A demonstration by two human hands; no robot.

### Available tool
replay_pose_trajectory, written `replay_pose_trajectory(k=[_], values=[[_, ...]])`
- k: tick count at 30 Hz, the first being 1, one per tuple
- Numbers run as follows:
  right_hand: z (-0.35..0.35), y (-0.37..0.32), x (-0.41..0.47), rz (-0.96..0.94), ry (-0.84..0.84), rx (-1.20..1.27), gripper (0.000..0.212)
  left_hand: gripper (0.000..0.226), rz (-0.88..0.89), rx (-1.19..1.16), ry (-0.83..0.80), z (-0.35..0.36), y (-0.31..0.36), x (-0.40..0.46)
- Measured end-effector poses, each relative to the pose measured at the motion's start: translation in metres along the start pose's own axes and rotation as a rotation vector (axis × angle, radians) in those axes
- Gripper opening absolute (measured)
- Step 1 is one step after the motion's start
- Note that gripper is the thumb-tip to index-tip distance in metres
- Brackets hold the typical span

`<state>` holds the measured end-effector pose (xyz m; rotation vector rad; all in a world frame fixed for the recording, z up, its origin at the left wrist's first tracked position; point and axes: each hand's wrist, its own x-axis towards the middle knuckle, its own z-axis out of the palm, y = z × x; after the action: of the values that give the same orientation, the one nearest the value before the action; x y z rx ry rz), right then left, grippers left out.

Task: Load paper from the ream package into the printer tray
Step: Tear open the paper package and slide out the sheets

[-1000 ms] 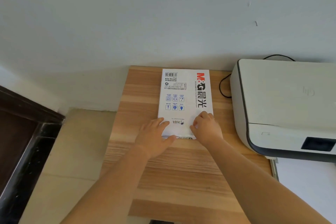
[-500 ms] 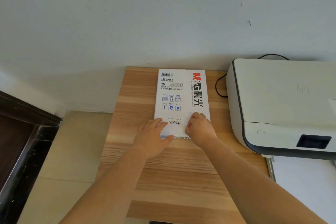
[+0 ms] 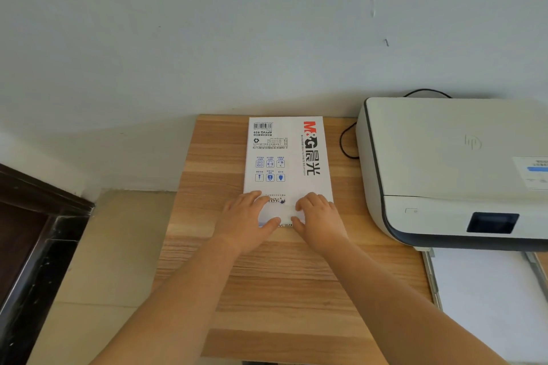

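The ream package (image 3: 286,157) lies flat on the wooden table (image 3: 267,290) at mid-frame, its far end near the wall. The left hand (image 3: 247,222) and right hand (image 3: 318,221) grip its near end, fingers curled on top, thumbs at the edge, perhaps tucked under a flap. At right the printer (image 3: 450,169) stands, its tray (image 3: 486,302) extended toward lower right.
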<state>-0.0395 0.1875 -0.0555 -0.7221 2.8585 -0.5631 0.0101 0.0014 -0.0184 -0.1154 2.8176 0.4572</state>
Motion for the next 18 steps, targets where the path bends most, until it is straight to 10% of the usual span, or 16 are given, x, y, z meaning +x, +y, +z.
replay_pose_trajectory(k=[18], values=[[0.004, -0.003, -0.002, -0.028, 0.005, 0.028, 0.008, 0.066, -0.027, -0.020, -0.004, -0.004, -0.005, -0.011]])
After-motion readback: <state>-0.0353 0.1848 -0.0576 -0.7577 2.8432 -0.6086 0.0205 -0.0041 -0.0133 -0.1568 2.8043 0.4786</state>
